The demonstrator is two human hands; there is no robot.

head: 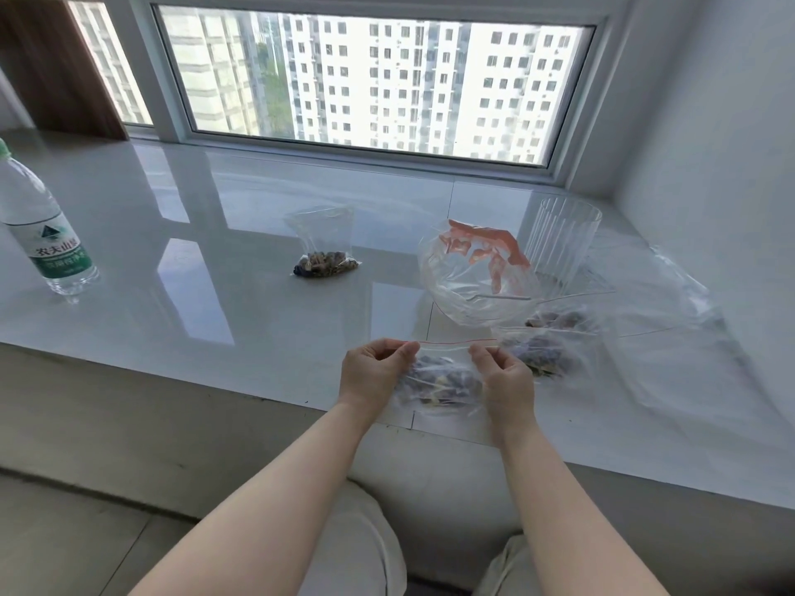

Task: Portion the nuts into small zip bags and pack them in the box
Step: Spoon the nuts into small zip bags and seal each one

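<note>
Both hands, left (pixel 373 372) and right (pixel 505 377), pinch the zip bag (pixel 439 382) by its red-lined seal; thin, limp film, light, lumpy nuts (pixel 443 380) sagging below.

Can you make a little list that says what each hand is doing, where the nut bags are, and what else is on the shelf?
left hand: pinching the left end of the zip bag's red strip
right hand: pinching the right end of the same strip
zip bag: held between both hands, nuts inside
second nut bag: lying alone farther back, middle of the ledge
big bag: open, right of centre
glass: upright behind the big bag
water bottle: standing far left
box: not in view
</note>
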